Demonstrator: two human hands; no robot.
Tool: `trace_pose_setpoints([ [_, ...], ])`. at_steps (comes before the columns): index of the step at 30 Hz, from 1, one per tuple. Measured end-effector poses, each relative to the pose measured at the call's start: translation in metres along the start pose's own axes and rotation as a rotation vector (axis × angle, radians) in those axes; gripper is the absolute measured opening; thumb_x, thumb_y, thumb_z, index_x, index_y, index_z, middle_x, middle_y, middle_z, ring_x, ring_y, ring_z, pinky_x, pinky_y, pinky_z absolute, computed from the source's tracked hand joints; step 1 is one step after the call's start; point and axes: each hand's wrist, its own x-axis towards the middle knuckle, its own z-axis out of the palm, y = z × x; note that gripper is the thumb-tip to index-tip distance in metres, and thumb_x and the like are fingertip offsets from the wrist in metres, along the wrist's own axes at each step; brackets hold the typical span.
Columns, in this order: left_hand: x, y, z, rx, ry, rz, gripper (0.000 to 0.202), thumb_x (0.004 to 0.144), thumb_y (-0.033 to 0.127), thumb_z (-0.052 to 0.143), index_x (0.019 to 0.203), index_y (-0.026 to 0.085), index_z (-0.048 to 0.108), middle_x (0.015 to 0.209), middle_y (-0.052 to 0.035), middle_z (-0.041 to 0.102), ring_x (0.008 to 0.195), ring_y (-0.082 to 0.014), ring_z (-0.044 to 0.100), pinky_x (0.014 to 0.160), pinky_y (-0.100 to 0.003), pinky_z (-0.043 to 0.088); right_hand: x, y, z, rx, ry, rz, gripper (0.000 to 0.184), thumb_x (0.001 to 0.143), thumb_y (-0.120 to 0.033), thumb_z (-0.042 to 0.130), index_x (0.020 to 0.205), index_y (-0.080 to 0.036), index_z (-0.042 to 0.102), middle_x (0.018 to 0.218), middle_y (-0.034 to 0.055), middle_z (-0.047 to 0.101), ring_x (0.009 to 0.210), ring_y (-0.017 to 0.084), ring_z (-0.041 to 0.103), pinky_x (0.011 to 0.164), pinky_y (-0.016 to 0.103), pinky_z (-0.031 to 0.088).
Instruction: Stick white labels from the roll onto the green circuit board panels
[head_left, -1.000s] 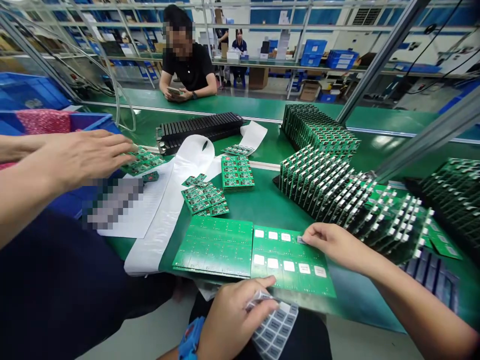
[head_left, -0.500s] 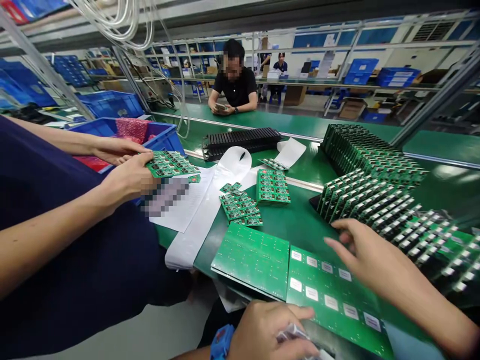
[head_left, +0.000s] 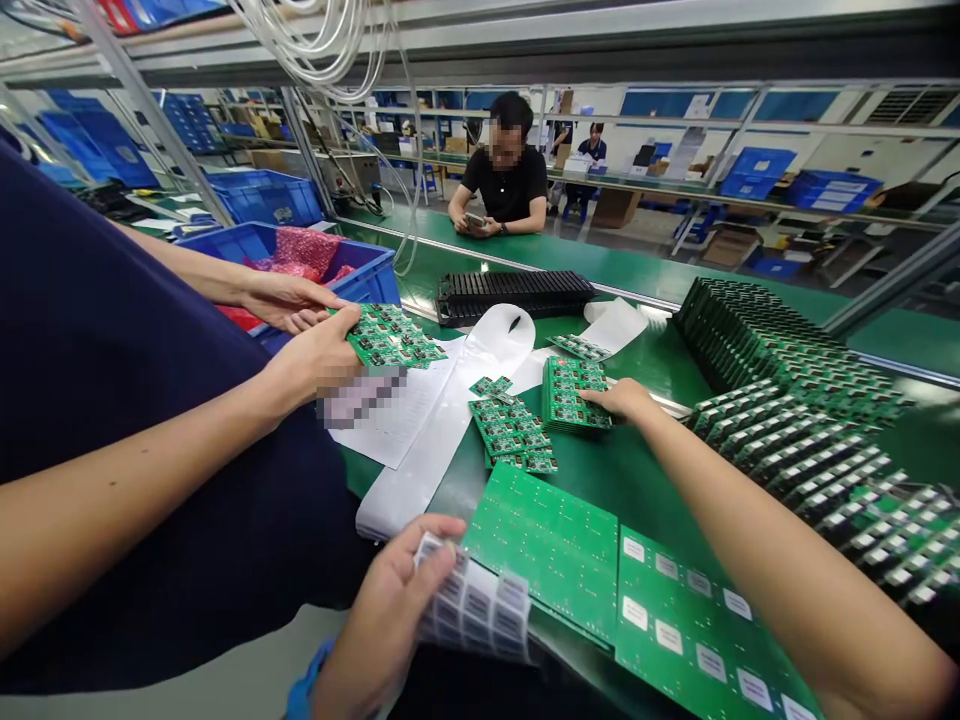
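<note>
My left hand (head_left: 397, 600) is closed on a curled sheet of labels (head_left: 480, 605), whose printed stickers hang over the front edge of the bench. My right hand (head_left: 626, 397) reaches forward to a small stack of populated green circuit boards (head_left: 574, 385). Its fingers grip the stack's right edge, with the underside fingers hidden. Nearer to me lie two larger green panels side by side: a plain panel (head_left: 547, 545) and a panel with white square stickers (head_left: 694, 610), partly covered by my right forearm. Loose circuit boards (head_left: 514, 430) lie left of the stack.
At left, a co-worker's hands (head_left: 315, 340) hold a green circuit board (head_left: 397, 335). Racked boards (head_left: 795, 350) stand along the right. Behind are a black slotted rack (head_left: 517, 295), a blue bin (head_left: 371, 275) and white paper strip (head_left: 420, 470). Another person (head_left: 506, 180) sits opposite.
My right hand has moved forward and left from above the panels to the board stack. My left hand has shifted left, bringing the label sheet into clear view. The camera view has turned slightly left.
</note>
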Motion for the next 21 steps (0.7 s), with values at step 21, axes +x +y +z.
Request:
trace_pose_setpoints([
  [21, 0.103, 0.054, 0.037, 0.057, -0.589, 0.164, 0.045, 0.069, 0.047, 0.07, 0.096, 0.011, 0.065, 0.082, -0.0048, 0.068, 0.077, -0.0158, 0.062, 0.078, -0.027, 0.046, -0.152, -0.056, -0.023, 0.928, -0.645, -0.181, 0.043, 0.075, -0.045, 0.069, 0.108, -0.023, 0.055, 0.103, 0.0051, 0.067, 0.09, 0.024, 0.064, 0.073, 0.033, 0.054],
])
